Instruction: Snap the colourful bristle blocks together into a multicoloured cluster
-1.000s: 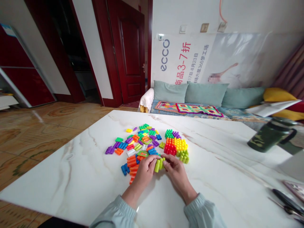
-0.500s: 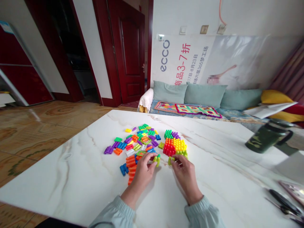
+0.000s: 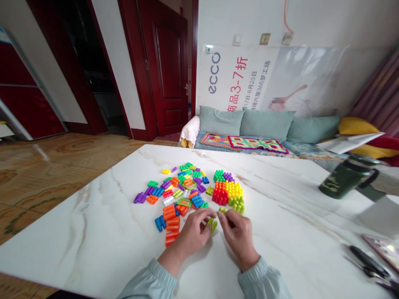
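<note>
My left hand (image 3: 195,233) pinches a yellow-green plastic block piece (image 3: 212,224) just above the white marble table (image 3: 93,232). My right hand (image 3: 237,231) is curled close beside it, its fingertips on a small yellow-green piece (image 3: 222,210). The two hands nearly touch. Just beyond them stands a joined cluster of studded blocks (image 3: 228,192) in green, purple, orange, yellow and red. To its left lies a loose scatter of several coloured blocks (image 3: 174,189).
A dark green camouflage mug (image 3: 346,181) stands at the table's right. Black scissors (image 3: 369,261) lie near the right front edge. Behind the table is a sofa (image 3: 264,128) with cushions, and a dark red door (image 3: 165,66) at the back left.
Both hands pulled apart half a second ago, each with a yellow-green piece, then drew back toward me and came together again near the table.
</note>
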Demonstrator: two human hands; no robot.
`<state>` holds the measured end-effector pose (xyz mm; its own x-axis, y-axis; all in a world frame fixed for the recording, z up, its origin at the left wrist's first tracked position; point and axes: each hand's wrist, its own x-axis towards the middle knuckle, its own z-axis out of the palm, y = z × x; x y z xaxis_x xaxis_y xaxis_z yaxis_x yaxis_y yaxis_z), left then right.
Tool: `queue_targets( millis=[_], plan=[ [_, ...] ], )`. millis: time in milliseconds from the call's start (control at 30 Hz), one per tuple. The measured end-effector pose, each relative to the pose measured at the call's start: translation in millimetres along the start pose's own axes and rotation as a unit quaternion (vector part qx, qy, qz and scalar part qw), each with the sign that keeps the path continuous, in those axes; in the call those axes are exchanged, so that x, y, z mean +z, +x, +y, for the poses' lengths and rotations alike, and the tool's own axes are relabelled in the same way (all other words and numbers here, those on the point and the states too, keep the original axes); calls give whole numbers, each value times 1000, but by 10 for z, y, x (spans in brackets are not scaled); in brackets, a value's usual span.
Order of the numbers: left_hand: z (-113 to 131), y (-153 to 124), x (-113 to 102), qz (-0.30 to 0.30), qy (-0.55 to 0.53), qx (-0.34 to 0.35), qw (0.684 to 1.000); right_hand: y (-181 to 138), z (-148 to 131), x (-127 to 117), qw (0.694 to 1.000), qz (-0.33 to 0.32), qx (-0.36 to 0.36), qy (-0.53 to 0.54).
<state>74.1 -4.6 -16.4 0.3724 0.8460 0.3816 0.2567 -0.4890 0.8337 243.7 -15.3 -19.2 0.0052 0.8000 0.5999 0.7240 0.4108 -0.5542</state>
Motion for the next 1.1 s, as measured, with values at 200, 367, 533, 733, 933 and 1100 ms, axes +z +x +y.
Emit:
queue_targets(
  millis=[200,367,533,733,933,1100],
  plan=[
    [-96,28,44,-26,-64,-115,991,-32,-63,46,973,-137,101,-158],
    [-172,40,78,-53,-155,-172,971,-34,-119,-8,950,-166,152,-216],
    [-178,60,84,-68,-225,-186,954,-25,-124,-21,949,-156,163,-219],
    [-146,111,111,-89,-274,-199,937,-32,-73,16,955,-144,156,-208],
    [-176,142,137,-89,-288,-206,931,-18,-54,33,958,-137,155,-200],
    [-197,207,201,-76,-286,-194,935,7,-23,32,957,-134,163,-197]
  ],
)
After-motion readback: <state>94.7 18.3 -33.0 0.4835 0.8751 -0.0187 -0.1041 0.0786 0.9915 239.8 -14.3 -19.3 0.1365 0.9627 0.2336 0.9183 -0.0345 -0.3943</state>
